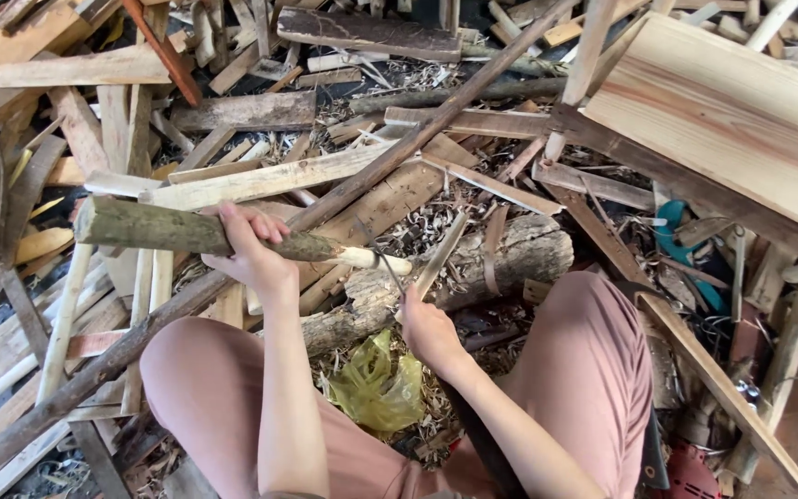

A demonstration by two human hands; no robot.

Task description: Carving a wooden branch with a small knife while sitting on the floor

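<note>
You have two hands at work: one left hand (pixel 251 254) and one right hand (pixel 429 331). Count one green-barked branch (pixel 196 233) with one whittled pale tip, and one thin blade (pixel 386 263) meeting that tip. One thick log (pixel 510 259) lies on the floor under them. You have one yellow plastic bag (pixel 376 388) between your two knees, one broad planed board (pixel 731 120), and one long dark pole (pixel 399 157). The offcuts and shavings around you are too many to count.
</note>
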